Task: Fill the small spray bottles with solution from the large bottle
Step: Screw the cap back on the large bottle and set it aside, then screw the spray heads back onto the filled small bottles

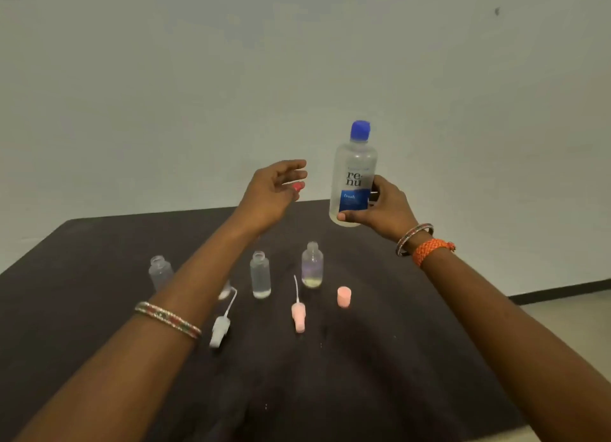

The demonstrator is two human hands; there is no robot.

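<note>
The right hand (380, 210) is gripping the large bottle (354, 177) near its base, holding it upright in the air above the far edge of the dark table (380, 359), its blue cap (360, 130) still on. The left hand (272, 193) is hovering just beside it, fingers loosely extended and holding nothing. Three small spray bottles (260, 274), uncapped, are standing on the table below. A white pump head (220, 330), a pink pump head (298, 316) and a pink cap (344, 296) are lying near them.
</note>
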